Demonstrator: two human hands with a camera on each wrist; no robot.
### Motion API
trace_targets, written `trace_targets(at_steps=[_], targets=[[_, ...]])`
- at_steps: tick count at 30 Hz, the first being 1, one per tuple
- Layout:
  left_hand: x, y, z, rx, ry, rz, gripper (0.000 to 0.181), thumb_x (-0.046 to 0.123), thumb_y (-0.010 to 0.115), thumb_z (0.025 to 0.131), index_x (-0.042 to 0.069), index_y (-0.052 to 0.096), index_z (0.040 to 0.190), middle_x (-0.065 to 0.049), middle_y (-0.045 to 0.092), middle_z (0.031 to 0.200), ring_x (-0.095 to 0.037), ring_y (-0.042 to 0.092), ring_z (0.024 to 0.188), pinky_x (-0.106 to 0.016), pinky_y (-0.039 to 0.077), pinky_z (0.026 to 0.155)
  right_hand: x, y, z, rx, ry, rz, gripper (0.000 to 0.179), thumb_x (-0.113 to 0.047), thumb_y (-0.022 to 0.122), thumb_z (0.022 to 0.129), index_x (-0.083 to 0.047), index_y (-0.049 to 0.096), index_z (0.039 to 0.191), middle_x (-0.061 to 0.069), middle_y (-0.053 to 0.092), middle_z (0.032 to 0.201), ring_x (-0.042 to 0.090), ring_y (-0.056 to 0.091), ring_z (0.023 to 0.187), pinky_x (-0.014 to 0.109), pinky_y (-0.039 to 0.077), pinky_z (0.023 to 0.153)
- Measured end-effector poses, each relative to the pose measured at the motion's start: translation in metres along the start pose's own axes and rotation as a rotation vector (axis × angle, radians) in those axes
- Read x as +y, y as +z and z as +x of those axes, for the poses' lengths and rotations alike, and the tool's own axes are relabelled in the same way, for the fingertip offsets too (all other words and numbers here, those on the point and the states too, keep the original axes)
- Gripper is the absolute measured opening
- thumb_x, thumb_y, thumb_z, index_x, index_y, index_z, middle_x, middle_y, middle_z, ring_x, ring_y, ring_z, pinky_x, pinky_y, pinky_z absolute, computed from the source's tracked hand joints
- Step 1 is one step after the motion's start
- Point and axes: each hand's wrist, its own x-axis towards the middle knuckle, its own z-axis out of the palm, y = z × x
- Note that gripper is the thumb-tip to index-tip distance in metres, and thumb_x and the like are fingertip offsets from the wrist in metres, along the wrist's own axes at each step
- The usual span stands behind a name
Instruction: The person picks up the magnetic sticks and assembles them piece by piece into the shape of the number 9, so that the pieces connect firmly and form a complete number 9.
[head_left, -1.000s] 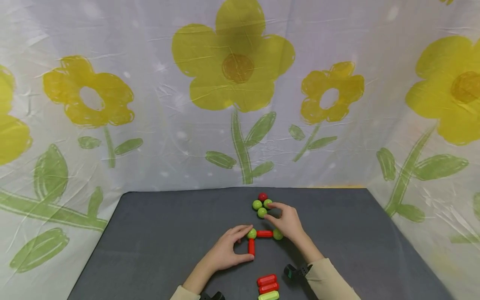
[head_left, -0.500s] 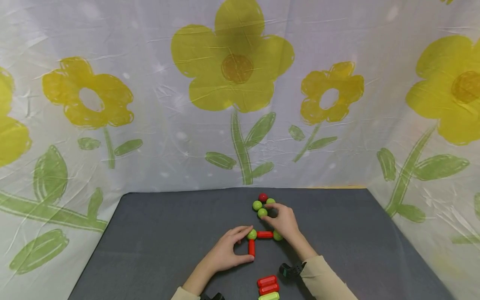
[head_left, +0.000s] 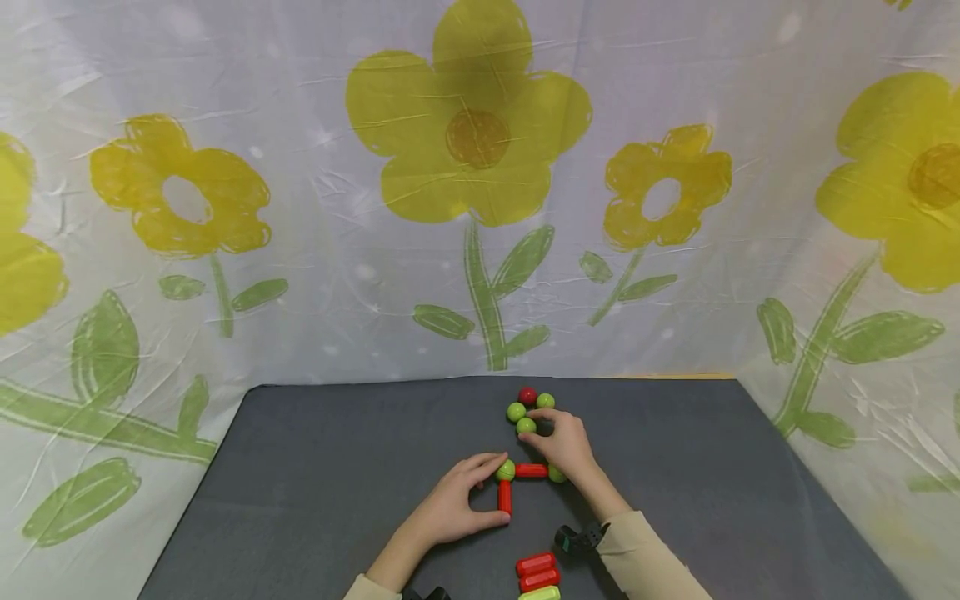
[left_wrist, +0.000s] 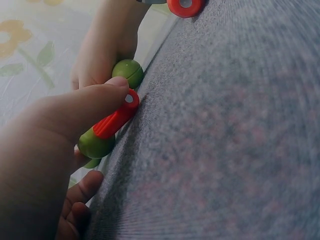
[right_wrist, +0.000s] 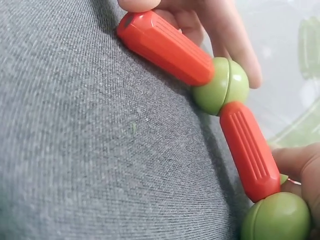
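Observation:
My left hand (head_left: 457, 500) spans an L-shaped toy piece of red magnetic rods and green balls. Its thumb presses the free end of the near red rod (head_left: 505, 500), where a silver disc shows in the left wrist view; the fingertips lie at the corner green ball (head_left: 506, 471). From that corner a second red rod (right_wrist: 250, 150) runs to an end ball (right_wrist: 277, 217), partly hidden under my right wrist in the head view. Farther back, my right hand (head_left: 566, 442) pinches a loose green ball (head_left: 527, 427) between thumb and index finger.
Beside the pinched ball sit two more green balls, one left (head_left: 516, 412) and one right (head_left: 546, 402), plus a dark red ball (head_left: 528, 396). Near the front lie two red rods (head_left: 537, 570) and a yellow-green rod (head_left: 540, 593) on the grey tabletop (head_left: 337, 467).
The green ball at the right of the cluster has shifted back and right. My right index finger has come down to the front ball. My left hand stays in place.

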Motion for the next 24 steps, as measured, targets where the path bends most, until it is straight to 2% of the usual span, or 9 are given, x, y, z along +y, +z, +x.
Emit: trace_targets(at_steps=[5,7,9,11,12,14,17,20,24], targets=[[0.002,-0.001,-0.001,0.000,-0.001,0.008,0.085,0.054,0.082,0.091,0.025,0.047,0.163,0.001,0.052,0.158,-0.027,0.052,0.139,-0.059,0.044,0.111,-0.002,-0.004,-0.005,0.022,-0.011,0.051,0.034,-0.021,0.090,0.088,-0.011,0.081,0.119,0.009,0.079,0.119,0.035,0.072,0.113,0.057,0.056,0.097],[0.002,-0.001,-0.001,0.001,0.001,0.006,0.085,0.054,0.081,0.091,0.024,0.047,0.163,0.001,0.052,0.158,-0.027,0.051,0.140,-0.060,0.044,0.111,-0.005,-0.007,-0.009,0.029,-0.011,0.078,0.034,-0.021,0.089,0.088,-0.012,0.081,0.120,0.008,0.079,0.116,0.030,0.075,0.093,0.050,0.060,0.084],[0.002,-0.001,-0.001,0.003,0.004,0.004,0.085,0.054,0.081,0.091,0.024,0.047,0.163,0.001,0.052,0.158,-0.028,0.051,0.141,-0.060,0.044,0.112,-0.007,-0.011,-0.015,0.023,-0.016,0.111,0.036,-0.022,0.089,0.089,-0.011,0.080,0.122,0.008,0.080,0.096,0.022,0.066,0.065,0.039,0.057,0.063],[0.002,0.000,-0.001,0.003,0.006,0.003,0.085,0.054,0.081,0.091,0.024,0.047,0.163,0.001,0.052,0.158,-0.028,0.051,0.141,-0.060,0.044,0.111,-0.010,-0.017,-0.022,0.001,-0.018,0.165,0.038,-0.023,0.088,0.090,-0.010,0.079,0.125,0.007,0.072,0.073,0.014,0.047,0.045,0.030,0.043,0.048],[0.002,0.000,-0.001,0.004,0.007,0.004,0.085,0.054,0.081,0.092,0.024,0.047,0.163,0.001,0.052,0.158,-0.028,0.051,0.141,-0.060,0.044,0.111,-0.012,-0.019,-0.026,-0.015,-0.019,0.201,0.040,-0.023,0.088,0.090,-0.009,0.078,0.126,0.006,0.066,0.065,0.012,0.036,0.041,0.028,0.036,0.043],[0.001,0.000,-0.001,0.005,0.008,0.006,0.085,0.054,0.081,0.092,0.023,0.047,0.163,0.001,0.052,0.158,-0.028,0.051,0.141,-0.060,0.044,0.111,-0.014,-0.024,-0.034,-0.047,-0.022,0.262,0.042,-0.024,0.086,0.091,-0.008,0.077,0.129,0.003,0.049,0.051,0.007,0.029,0.038,0.024,0.030,0.041],[0.001,0.001,0.000,0.006,0.010,0.009,0.085,0.054,0.081,0.092,0.022,0.046,0.163,0.001,0.052,0.157,-0.029,0.051,0.141,-0.060,0.044,0.111,-0.014,-0.029,-0.046,-0.101,-0.034,0.351,0.043,-0.025,0.085,0.093,-0.007,0.075,0.131,-0.003,0.040,0.050,0.003,0.026,0.039,0.022,0.028,0.043],[0.000,0.001,0.000,0.011,0.012,0.010,0.085,0.053,0.081,0.092,0.021,0.047,0.163,0.002,0.053,0.157,-0.028,0.051,0.141,-0.060,0.044,0.112,-0.011,-0.031,-0.058,-0.161,-0.068,0.433,0.041,-0.020,0.082,0.095,-0.004,0.074,0.132,0.006,0.063,0.068,0.002,0.027,0.041,0.022,0.029,0.043],[0.001,0.001,0.000,0.013,0.016,0.010,0.081,0.052,0.077,0.095,0.021,0.046,0.163,0.002,0.053,0.157,-0.028,0.051,0.142,-0.060,0.043,0.112,-0.006,-0.030,-0.075,-0.249,-0.120,0.492,0.038,-0.015,0.080,0.097,-0.001,0.073,0.132,0.012,0.072,0.094,0.001,0.029,0.044,0.021,0.031,0.044]])
